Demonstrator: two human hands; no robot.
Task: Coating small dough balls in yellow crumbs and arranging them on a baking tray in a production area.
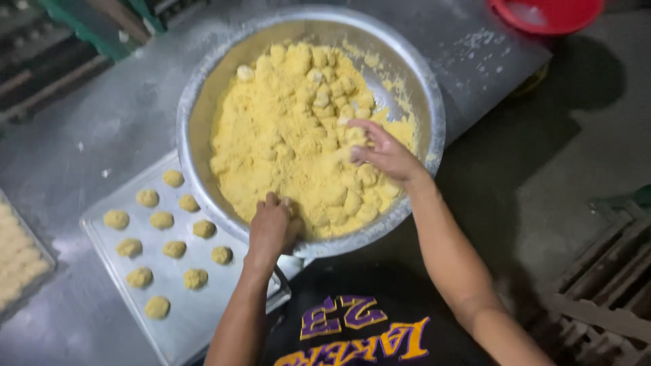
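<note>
Reaching into a wide metal bowl [193,102], left hand [271,227] curled, contents unseen; right hand [383,152] spread loosely over soft, crumbly yellow dough lumps [339,196]; likely best cupped gently.

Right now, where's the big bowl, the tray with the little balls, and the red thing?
big metal bowl [196,102]: head view, left rim.
baking tray [196,315]: head view, bare patch.
red bowl [546,17]: head view, visible edge.

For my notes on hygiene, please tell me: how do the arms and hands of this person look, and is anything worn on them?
Both arms are bare, with no sleeves in view. The left hand and right hand wear no gloves, and I can make out no rings, watch or bracelet. Yellow crumbs dust the fingers. The body wears a black shirt with purple and yellow print.
</note>
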